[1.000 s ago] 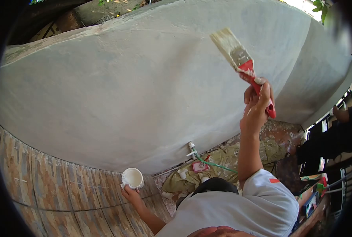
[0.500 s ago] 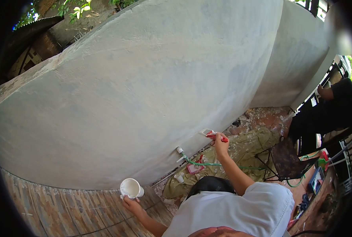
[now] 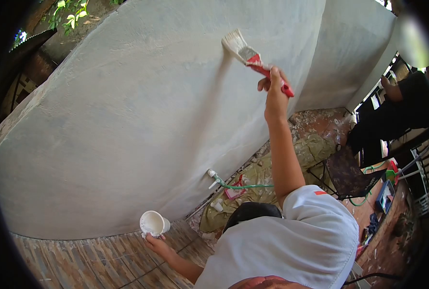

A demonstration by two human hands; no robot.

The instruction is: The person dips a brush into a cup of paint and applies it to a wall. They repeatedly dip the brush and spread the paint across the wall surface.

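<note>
A paintbrush (image 3: pixel 254 60) with a red handle and pale, paint-coated bristles is gripped in my right hand (image 3: pixel 275 91), arm stretched up in front of the grey-white wall (image 3: pixel 142 111). Its bristle tip overlaps the upper wall, and a long shadow falls below it. Low on the left, my left hand (image 3: pixel 160 244) holds a white tub (image 3: pixel 155 223) by its side and base. White paint shows inside the tub, with smears on its outside near my fingers.
A tap (image 3: pixel 212 173) with a green hose (image 3: pixel 243 186) sticks out of the lower wall. Below lies an olive drop cloth (image 3: pixel 291 164) bearing a pink-and-white item. A folding chair (image 3: pixel 351 171) stands right, near a seated person in dark clothes (image 3: pixel 392 111). Beyond is a blue tray (image 3: pixel 385 195).
My right hand has risen with the paintbrush from low by the tap to high on the wall. The tub in my left hand has shifted slightly left and up in view.
</note>
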